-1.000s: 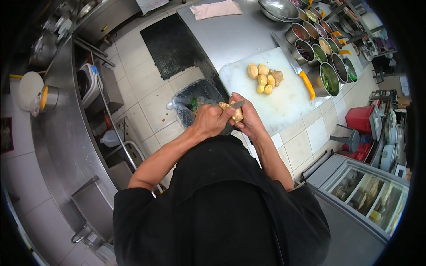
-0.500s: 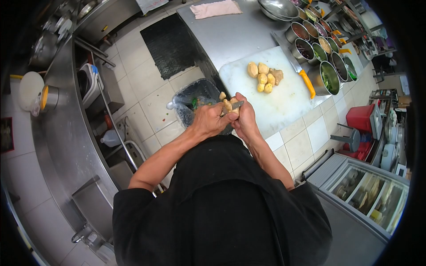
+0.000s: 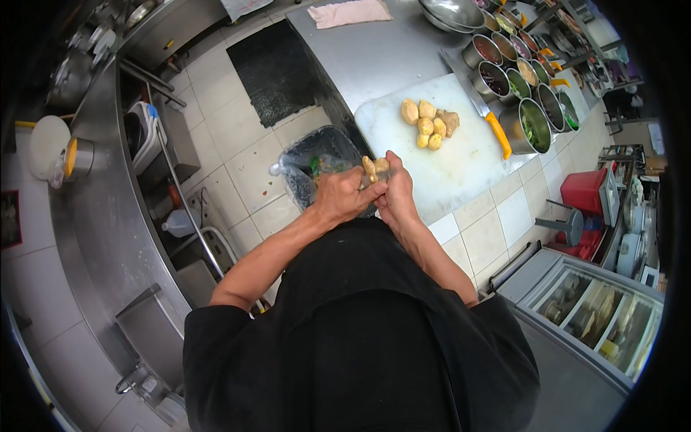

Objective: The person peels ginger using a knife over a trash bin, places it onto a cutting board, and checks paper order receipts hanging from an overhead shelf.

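Frame centre: left hand [image 3: 340, 194] grips a blurred knife [image 3: 373, 176]; right hand [image 3: 399, 190] holds ginger [image 3: 370, 167]. Step judged: paring. Next stroke calls for steady support, controlled pressure.

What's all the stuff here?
steel table: 1, silver, top
cutting board: 1, white, on table
ginger pieces: several, yellow, on board
big knife: 1, orange handle, board's edge
metal containers: many, silver, right of board
cloth: 1, pink, on table
bin: 1, dark, beside table
mat: 1, black, beyond bin
stool: 1, grey, right
held ginger: 1, tan, centre
small knife: 1, grey, centre
left hand: 1, bare, near bin
right hand: 1, bare, at held ginger
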